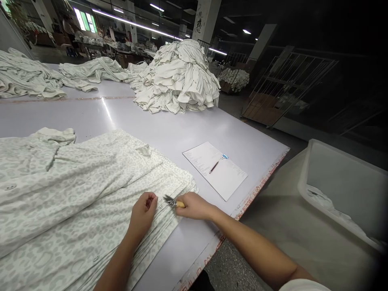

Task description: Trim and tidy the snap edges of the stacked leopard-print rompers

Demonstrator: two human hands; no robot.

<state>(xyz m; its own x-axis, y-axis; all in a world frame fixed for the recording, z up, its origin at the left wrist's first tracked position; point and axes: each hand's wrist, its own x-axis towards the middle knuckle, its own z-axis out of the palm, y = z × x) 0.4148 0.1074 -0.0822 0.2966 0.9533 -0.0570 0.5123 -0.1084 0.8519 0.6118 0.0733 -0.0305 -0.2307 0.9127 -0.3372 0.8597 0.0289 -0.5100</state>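
Note:
My right hand (196,205) is closed around the yellow handle of a pair of snips (171,201), whose metal jaws point left. Just beyond the jaws, my left hand (142,213) is closed over the stack's right part, fingertips pinched together; whatever they hold is too small to make out. Under the left hand lies a stack of pale green leopard-print garments (87,182), their layered edges showing along the right side. A few small buttons show on the top piece.
A clipboard (218,178) with paper, a blue clip and a pencil lies right of the stack. A large heap of pale garments (182,76) rises at the table's back, with more garments (27,74) to the left. A big white bin (303,210) stands beside the table's right edge (257,186).

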